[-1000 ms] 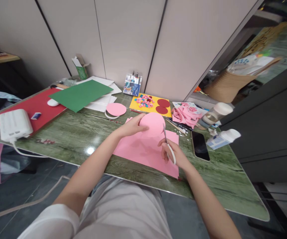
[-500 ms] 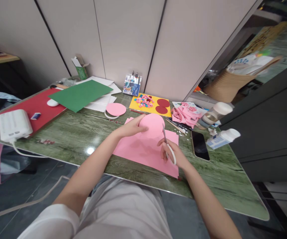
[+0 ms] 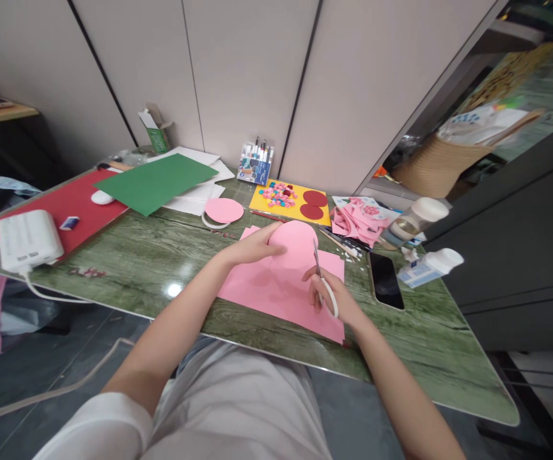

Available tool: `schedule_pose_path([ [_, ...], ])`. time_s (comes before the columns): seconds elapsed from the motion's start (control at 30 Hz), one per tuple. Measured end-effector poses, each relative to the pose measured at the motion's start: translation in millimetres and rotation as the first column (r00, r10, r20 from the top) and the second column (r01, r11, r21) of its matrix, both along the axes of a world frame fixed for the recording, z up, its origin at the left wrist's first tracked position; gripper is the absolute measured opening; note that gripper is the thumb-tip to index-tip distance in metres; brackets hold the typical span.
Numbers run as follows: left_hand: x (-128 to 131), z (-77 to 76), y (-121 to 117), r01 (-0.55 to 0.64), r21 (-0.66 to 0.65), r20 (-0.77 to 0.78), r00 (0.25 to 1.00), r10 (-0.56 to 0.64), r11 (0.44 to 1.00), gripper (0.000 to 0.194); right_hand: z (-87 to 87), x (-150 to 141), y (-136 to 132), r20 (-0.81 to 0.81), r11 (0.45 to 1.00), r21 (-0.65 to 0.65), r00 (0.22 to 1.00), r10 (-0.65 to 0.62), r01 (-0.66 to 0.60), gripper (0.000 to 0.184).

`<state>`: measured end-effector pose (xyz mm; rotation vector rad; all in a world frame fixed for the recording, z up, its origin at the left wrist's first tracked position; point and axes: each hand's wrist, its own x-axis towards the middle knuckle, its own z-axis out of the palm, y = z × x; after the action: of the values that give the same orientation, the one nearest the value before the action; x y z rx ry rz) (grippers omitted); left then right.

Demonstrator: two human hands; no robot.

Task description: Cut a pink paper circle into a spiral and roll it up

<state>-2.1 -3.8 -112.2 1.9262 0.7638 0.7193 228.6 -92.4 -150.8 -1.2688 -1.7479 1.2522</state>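
Note:
My left hand (image 3: 252, 246) pinches the left edge of a pink paper circle (image 3: 295, 241) and holds it above a pink sheet (image 3: 276, 291) lying on the green table (image 3: 161, 255). My right hand (image 3: 328, 294) grips white-handled scissors (image 3: 323, 275), their blades pointing up at the circle's right edge. Both hands are closed on what they hold.
A second pink circle (image 3: 223, 209) on a tape roll, a green sheet (image 3: 156, 180), a red sheet (image 3: 65, 204), a white power bank (image 3: 27, 239), a yellow board (image 3: 289, 199) with pompoms and dark red discs, pink scraps (image 3: 357, 220), a phone (image 3: 384, 280), glue bottles (image 3: 413, 220) and markers (image 3: 255, 163).
The pink circle has turned slightly in my left hand and sits a little lower. My right hand with the scissors has barely shifted.

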Motion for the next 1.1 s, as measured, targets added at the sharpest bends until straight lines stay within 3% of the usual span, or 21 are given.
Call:
schedule_pose_path([
  [0.67,-1.2,-6.3,5.4,-0.056,-0.028,0.045,0.997,0.058,0.998,0.045,0.1,-0.8,0.3,-0.032,0.997,-0.071,0.999,-0.002,0.0,0.03],
  [1.1,-3.8,-5.5,4.3,-0.003,-0.009,-0.011,1.0,0.002,1.0,0.049,-3.3,-0.3,0.6,-0.044,1.0,-0.029,0.999,0.005,-0.007,0.033],
])
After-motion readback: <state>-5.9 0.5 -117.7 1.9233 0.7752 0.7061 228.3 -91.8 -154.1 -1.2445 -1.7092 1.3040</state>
